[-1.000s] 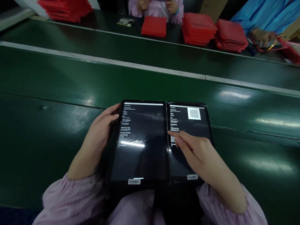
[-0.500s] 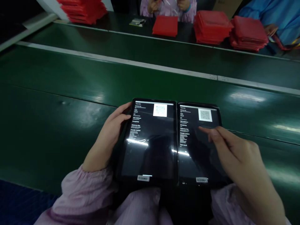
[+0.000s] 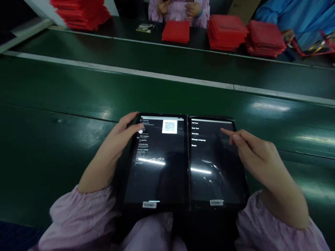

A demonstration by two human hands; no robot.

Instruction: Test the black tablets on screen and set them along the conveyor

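- Nearest me were the worker's lavender sleeves (image 3: 83, 216), gathered at the wrists, with matching cloth (image 3: 149, 232) across the lap.
- Just beyond, the left tablet (image 3: 159, 183) and right tablet (image 3: 218, 190) lay side by side, screens up and lit, at the near part of a green bench (image 3: 52, 143). I couldn't tell what bore their lower ends.
- Each had a small barcode label, the left label (image 3: 149, 205) and the right label (image 3: 216, 202), at its near edge.
- The left hand (image 3: 111, 150) gripped the left tablet by its far left side, thumb over the glass beside a pale dot.
- The right hand (image 3: 259, 155) grasped nothing I could see; its index finger pointed out over the right tablet, though I couldn't tell if the tip touched.
- A square code (image 3: 170, 126) glowed on the left screen; the right one listed choices from "Full Test" down to "Reset".
- A pale strip (image 3: 117, 70) crossed the bench farther off.
- Past it stood red stacks (image 3: 226, 33) and a lone low red pile (image 3: 176, 31).
- Behind those, a co-worker's hands (image 3: 193, 9) were raised; to their right showed another person's blue sleeve (image 3: 290, 15).
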